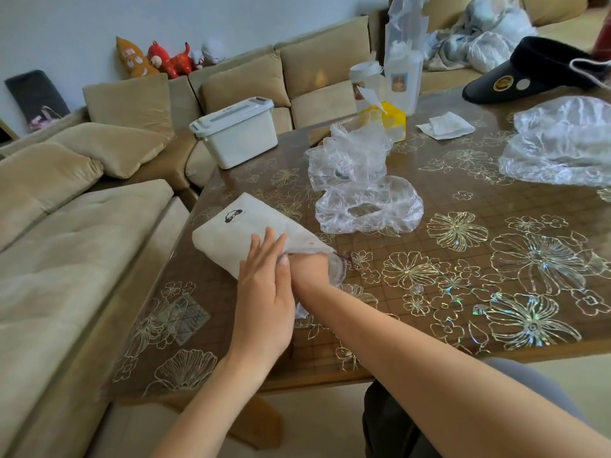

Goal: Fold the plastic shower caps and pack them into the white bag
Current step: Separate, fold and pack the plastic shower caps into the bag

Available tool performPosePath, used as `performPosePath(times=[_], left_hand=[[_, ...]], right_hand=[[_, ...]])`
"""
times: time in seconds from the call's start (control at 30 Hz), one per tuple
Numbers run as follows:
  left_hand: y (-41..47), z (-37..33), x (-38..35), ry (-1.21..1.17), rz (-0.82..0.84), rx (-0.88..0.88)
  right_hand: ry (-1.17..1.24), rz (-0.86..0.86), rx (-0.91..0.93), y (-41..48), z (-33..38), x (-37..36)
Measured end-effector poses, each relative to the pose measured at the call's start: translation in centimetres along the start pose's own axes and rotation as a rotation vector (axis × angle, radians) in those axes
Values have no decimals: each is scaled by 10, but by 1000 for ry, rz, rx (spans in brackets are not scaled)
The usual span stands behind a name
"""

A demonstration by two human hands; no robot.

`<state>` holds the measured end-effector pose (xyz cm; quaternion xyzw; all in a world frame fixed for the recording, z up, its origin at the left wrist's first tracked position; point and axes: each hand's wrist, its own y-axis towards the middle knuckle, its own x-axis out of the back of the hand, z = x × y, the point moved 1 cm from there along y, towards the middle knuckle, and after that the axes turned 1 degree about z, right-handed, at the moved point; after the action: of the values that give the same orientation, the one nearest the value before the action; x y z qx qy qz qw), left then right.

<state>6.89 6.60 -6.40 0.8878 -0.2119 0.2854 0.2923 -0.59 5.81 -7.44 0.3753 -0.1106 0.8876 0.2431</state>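
The white bag lies on the table near its left edge, with the mouth turned toward the near side. The left hand rests on the bag with straight fingers on top, and its thumb presses from below, so it pinches the upper lip of the mouth. The right hand is pushed into the mouth. Its fingers are hidden inside, so I cannot tell how they are held. Some clear folded plastic shows around this hand at the mouth of the bag.

Just beyond the bag, toward the middle of the table, one loose shower cap lies spread flat. A second crumpled cap touches it on the far side. A third, larger cap lies well apart at the right edge.

At the far left corner stands a white lidded box. Along the far edge there are a yellow box, a clear jar and a tall clear bottle beside it, a flat white sachet, and a black sun visor toward the far right corner. A beige sofa goes along the left and far sides of the table. Plush toys sit on its back, and a heap of clear plastic lies on its far right seat.
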Motion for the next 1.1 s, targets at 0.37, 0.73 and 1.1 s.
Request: performPosePath(times=[0.37,0.73,1.1], left_hand=[[4,55,-22,690,215,-155],[80,92,-25,790,243,-19],[69,12,-50,345,109,-393]], right_hand=[[823,388,-193,8,-50,78],[-525,-82,133,26,-127,87],[240,-197,268,-13,-126,137]])
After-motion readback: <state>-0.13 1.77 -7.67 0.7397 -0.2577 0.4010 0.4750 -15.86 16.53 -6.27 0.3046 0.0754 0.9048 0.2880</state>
